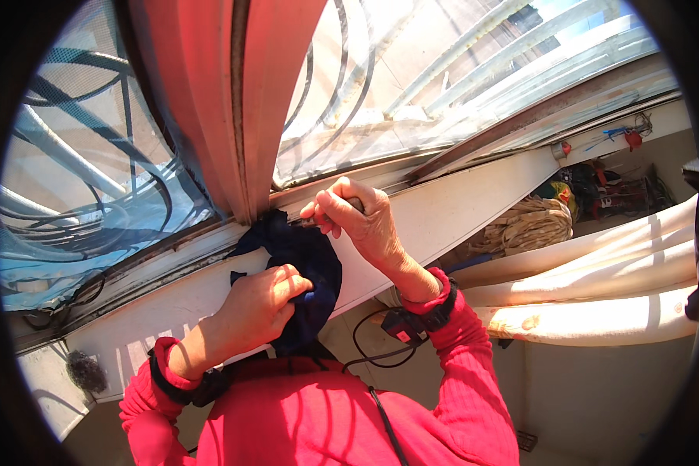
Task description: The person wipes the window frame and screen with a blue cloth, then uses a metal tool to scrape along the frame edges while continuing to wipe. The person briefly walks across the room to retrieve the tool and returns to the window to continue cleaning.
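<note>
A dark navy cloth (317,256) lies bunched over the white window sill (431,212) and up against the foot of the red window frame post (209,110). My left hand (259,306) grips the near part of the cloth. In my right hand (358,215) is a small hand tool (356,204) with a brownish handle. Its working end points left towards the cloth at the window track, and the fingers and cloth hide what kind it is. Dark grime lines the sliding-window track (169,274) to the left of the cloth.
A dark wire scouring pad (85,371) sits at the sill's left end. Pale curtain fabric (571,279) and a bundle of beige strips (530,224) lie right. A black cable (378,352) loops below my right wrist. Metal bars (460,55) stand outside the glass.
</note>
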`<action>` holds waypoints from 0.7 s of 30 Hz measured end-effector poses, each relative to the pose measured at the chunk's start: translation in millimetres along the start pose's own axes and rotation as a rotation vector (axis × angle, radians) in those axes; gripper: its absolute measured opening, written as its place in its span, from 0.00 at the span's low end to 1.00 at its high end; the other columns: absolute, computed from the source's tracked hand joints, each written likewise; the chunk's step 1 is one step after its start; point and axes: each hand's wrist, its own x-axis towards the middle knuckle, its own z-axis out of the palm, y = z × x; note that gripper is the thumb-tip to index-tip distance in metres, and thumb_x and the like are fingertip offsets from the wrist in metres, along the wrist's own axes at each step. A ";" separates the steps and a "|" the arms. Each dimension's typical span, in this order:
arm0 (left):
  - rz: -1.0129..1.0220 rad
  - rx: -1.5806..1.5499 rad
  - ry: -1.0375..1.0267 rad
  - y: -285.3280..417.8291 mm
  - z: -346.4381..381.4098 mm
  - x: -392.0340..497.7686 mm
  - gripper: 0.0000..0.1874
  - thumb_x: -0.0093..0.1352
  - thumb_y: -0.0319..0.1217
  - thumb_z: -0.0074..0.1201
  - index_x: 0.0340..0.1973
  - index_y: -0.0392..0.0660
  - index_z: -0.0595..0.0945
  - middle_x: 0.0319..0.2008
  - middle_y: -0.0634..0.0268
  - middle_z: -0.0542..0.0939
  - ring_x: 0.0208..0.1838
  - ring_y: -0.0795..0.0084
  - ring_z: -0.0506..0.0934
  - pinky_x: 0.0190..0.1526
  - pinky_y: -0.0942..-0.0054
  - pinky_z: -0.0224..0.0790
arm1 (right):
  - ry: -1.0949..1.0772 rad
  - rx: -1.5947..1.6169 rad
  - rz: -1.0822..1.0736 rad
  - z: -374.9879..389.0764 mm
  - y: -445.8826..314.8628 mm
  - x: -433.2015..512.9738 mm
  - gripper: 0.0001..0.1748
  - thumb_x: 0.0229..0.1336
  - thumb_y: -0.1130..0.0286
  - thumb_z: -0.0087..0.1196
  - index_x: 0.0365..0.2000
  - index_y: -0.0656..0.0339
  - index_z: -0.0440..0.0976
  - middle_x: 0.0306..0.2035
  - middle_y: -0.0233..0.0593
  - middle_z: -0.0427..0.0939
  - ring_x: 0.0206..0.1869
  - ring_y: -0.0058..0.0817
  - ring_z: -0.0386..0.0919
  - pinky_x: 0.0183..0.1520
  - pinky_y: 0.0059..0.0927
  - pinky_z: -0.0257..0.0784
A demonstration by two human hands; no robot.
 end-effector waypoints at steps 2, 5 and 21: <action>0.008 -0.004 -0.009 1.5 -2.8 -3.0 0.19 0.59 0.17 0.54 0.47 0.40 0.80 0.40 0.58 0.80 0.43 0.52 0.80 0.42 0.57 0.75 | 0.071 -0.128 -0.037 -8.5 -15.0 -0.9 0.15 0.72 0.66 0.56 0.28 0.65 0.76 0.31 0.39 0.86 0.28 0.15 0.75 0.29 0.18 0.70; 0.031 -0.066 -0.030 1.6 -3.6 -2.2 0.18 0.59 0.17 0.53 0.46 0.40 0.80 0.40 0.58 0.80 0.43 0.52 0.81 0.41 0.57 0.76 | 0.177 -0.426 -0.142 -53.4 -36.0 -2.1 0.16 0.70 0.65 0.58 0.26 0.64 0.78 0.27 0.36 0.85 0.25 0.13 0.73 0.27 0.17 0.68; 0.130 0.484 0.172 2.3 16.0 67.6 0.26 0.63 0.36 0.68 0.54 0.39 0.81 0.58 0.50 0.77 0.60 0.51 0.75 0.57 0.57 0.69 | 0.250 -0.663 -0.286 -86.7 -40.9 -14.6 0.15 0.63 0.69 0.66 0.24 0.64 0.73 0.18 0.35 0.74 0.18 0.18 0.65 0.23 0.26 0.62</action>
